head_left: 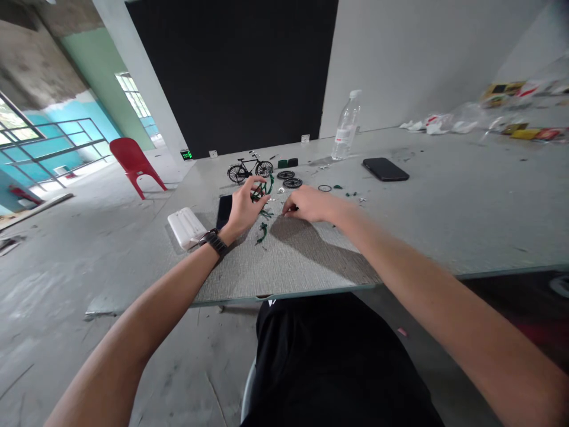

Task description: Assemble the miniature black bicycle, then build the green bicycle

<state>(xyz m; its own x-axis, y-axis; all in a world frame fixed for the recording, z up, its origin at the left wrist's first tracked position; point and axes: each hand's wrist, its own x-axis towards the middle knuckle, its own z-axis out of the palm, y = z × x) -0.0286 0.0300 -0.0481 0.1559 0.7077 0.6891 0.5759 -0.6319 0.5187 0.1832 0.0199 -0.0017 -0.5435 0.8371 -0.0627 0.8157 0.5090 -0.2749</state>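
My left hand (pixel 249 204) is closed on a small green model bicycle frame (pixel 269 186), raised slightly over the grey table (pixel 240 279). To its right, my right hand (pixel 306 204) has its fingers pinched together down at the tabletop; whatever they hold, if anything, is hidden. Behind the hands stands an assembled black model bicycle (pixel 250 168). Two loose black model wheels (pixel 292 183) lie just beyond my right hand. A curved green piece (pixel 262 233) rests on the table in front of my left hand, with more small green parts (pixel 267 213) beside the fingers.
A white case-like object (pixel 185 228) and a dark flat device (pixel 224 210) lie left of my hands. Farther right are a black ring (pixel 324 188), a black phone (pixel 384 169) and an upright clear bottle (pixel 346 127). Plastic bags (pixel 444 121) lie at the back right.
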